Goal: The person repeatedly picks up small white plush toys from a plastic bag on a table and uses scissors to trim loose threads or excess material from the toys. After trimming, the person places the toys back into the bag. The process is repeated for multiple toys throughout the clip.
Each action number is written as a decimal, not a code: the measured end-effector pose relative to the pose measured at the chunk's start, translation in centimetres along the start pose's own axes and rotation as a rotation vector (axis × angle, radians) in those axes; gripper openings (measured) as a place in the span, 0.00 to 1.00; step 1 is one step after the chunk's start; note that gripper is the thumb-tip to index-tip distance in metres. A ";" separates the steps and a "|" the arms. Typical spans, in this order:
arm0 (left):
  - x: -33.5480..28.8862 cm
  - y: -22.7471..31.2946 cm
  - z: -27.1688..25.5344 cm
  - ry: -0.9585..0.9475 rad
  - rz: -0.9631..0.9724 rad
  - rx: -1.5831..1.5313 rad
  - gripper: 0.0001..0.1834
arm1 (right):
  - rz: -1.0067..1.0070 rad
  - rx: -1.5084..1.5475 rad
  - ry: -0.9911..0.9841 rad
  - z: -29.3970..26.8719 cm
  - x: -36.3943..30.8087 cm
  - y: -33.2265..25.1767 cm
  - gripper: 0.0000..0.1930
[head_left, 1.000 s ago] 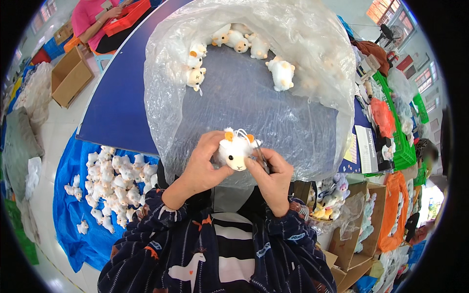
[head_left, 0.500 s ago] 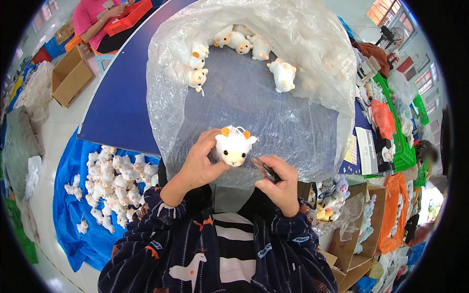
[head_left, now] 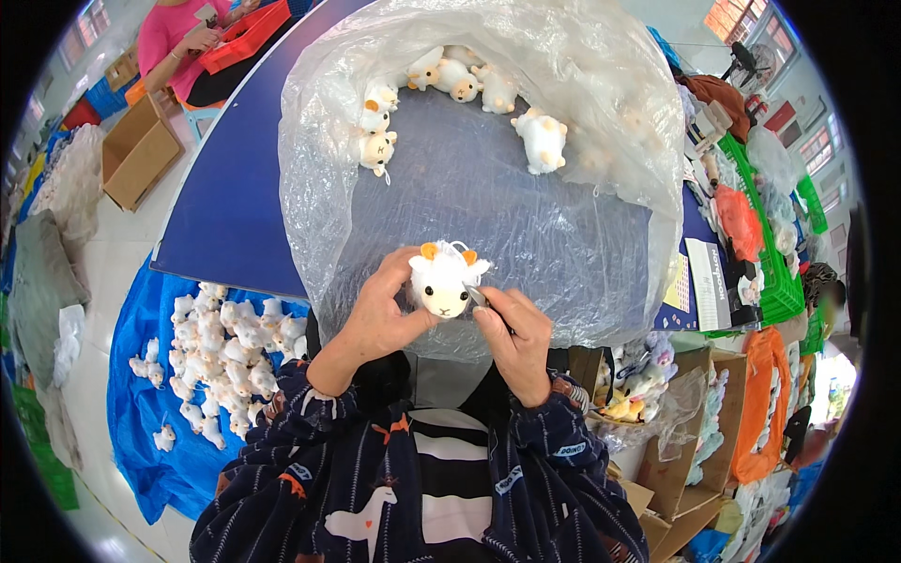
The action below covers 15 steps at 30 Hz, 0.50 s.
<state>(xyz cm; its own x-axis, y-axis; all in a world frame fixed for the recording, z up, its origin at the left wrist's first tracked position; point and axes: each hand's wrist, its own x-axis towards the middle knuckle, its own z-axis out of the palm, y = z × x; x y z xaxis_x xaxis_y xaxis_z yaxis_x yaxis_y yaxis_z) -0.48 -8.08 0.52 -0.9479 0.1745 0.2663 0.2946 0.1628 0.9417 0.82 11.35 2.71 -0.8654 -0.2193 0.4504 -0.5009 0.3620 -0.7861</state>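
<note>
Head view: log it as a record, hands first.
left hand: holds white plush lamb-like toy, face toward wearer
right hand: grips small metal tool, tip at toy's cheek; exact type unclear
toy detail: orange tufts, white loop on top
surface: clear plastic over blue table
similar toys: several around plastic's far part; pile on blue sheet, lower left
co-worker: pink top, at red tray

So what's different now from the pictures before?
The white plush toy has turned: one eye showed at first, now both do. The right hand, holding a small tool, pulled away to the right, then came back left, so its tip is by the toy's cheek. Nothing was let go: the left hand still holds the toy. The toys on the clear plastic stayed put.
</note>
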 end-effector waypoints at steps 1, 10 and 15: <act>0.0 0.1 0.0 0.003 -0.006 -0.005 0.30 | 0.072 0.139 0.059 0.3 -0.2 0.3 0.13; 0.0 -0.2 0.1 -0.011 -0.004 -0.090 0.29 | 0.369 0.335 -0.109 -0.7 2.3 -0.3 0.11; 0.3 -1.0 -0.3 -0.113 -0.022 -0.132 0.30 | 0.296 0.545 0.034 -3.8 5.3 0.0 0.11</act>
<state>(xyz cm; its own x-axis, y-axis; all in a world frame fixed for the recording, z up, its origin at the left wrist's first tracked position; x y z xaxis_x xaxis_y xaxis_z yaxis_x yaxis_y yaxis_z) -1.08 -8.52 -0.30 -0.9324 0.2812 0.2273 0.2481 0.0402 0.9679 -3.77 13.66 6.70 -0.9712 -0.1483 0.1865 -0.1706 -0.1138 -0.9787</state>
